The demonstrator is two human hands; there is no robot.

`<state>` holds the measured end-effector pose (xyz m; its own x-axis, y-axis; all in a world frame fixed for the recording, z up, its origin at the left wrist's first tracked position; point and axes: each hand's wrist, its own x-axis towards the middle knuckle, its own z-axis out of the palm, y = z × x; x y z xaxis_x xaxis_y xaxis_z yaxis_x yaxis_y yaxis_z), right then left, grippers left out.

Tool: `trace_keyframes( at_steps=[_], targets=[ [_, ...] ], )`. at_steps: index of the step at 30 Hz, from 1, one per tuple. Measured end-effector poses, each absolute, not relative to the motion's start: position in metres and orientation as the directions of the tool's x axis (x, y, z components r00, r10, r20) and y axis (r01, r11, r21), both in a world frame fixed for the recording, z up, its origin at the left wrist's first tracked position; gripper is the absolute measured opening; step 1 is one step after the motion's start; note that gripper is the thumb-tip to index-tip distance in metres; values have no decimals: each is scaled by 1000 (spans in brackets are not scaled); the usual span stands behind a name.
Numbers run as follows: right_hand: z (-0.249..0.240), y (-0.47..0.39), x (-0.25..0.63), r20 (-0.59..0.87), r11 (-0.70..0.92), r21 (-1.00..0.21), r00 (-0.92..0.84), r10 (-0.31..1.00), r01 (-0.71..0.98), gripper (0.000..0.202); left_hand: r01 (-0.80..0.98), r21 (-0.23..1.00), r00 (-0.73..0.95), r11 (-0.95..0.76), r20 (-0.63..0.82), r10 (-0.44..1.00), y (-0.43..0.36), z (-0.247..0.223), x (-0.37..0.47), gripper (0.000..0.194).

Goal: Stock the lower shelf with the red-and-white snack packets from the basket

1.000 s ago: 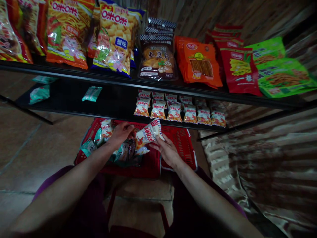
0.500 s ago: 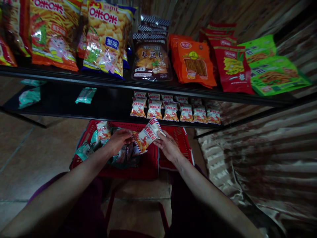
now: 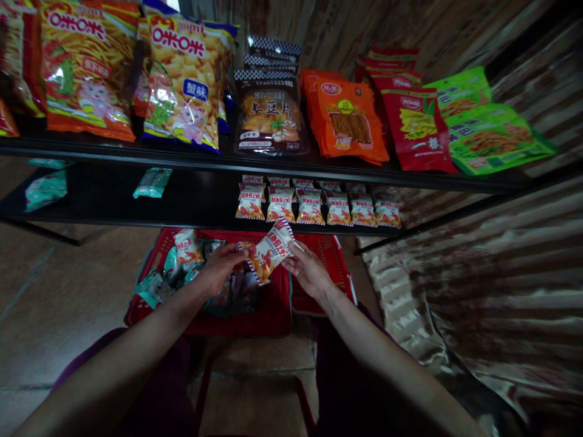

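A small white and orange snack packet (image 3: 269,252) with a striped edge is held tilted between my two hands, above a red plastic basket (image 3: 273,315). My left hand (image 3: 222,267) pinches its lower left end. On its right side, my right hand (image 3: 306,264) grips the edge with thumb and fingers. Beneath and left of my left hand, the basket holds several teal packets (image 3: 153,287) and another white and orange packet (image 3: 187,247). Rows of matching small packets (image 3: 310,206) stand on the lower shelf just beyond my hands.
The black upper shelf (image 3: 182,159) carries large snack bags (image 3: 182,79), brown bags (image 3: 272,115), orange bags (image 3: 350,118), red bags (image 3: 416,130) and green bags (image 3: 498,136). Loose teal packets (image 3: 152,182) lie on the lower shelf. A pleated curtain (image 3: 455,273) hangs at the right.
My head view has shifted slightly, so the shelf goods appear a little further left. Both hands keep hold of the same snack packet, nearly unmoved.
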<state>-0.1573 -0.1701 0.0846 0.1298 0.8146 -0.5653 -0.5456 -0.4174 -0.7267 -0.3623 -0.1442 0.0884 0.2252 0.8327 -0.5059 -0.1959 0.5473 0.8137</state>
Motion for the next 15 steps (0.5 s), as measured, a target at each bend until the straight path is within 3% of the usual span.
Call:
trace_keyframes(
  at_steps=[9, 15],
  targets=[
    [89, -171, -150, -509, -368, -764, 145, 848, -529, 32, -151, 833, 218, 532, -497, 840, -149, 85, -359, 36],
    [89, -167, -139, -446, -325, -831, 191, 875, -451, 29, -12, 888, 211, 460, -447, 869, -157, 96, -354, 30]
  ],
)
